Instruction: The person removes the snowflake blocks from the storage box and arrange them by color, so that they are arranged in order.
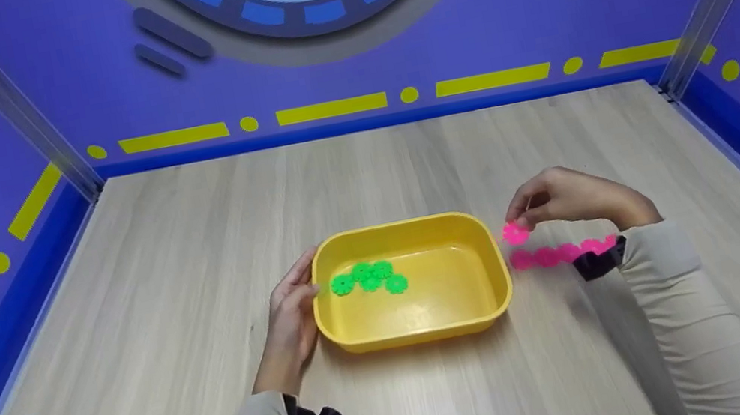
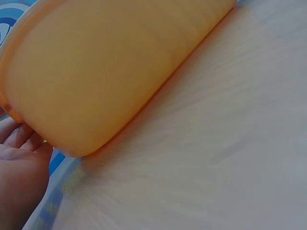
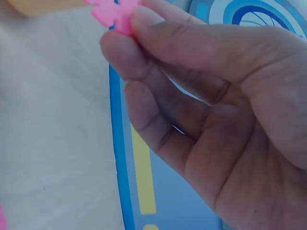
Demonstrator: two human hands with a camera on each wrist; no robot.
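Note:
My left hand [image 1: 294, 310] grips the left end of a yellow plastic basin [image 1: 419, 336], thumb at the rim and fingers along the outer wall. In the left wrist view, the fingers [image 2: 32, 139] curl against the basin's side [image 2: 96, 76]. Inside the basin, toward its left, lie several green notched discs [image 1: 371, 282]. Just beyond the right rim, my right hand [image 1: 559, 198] pinches a pink notched disc [image 1: 515, 233] between thumb and fingertips. The right wrist view shows the slots in that disc's edge [image 3: 115, 13].
A row of pink notched discs [image 1: 548, 257] lies on the wooden table [image 1: 213, 265] right of the basin, partly hidden by the right wrist strap [image 1: 599, 261]. Blue panels with yellow stripes [image 1: 331, 109] border the table at the back and sides.

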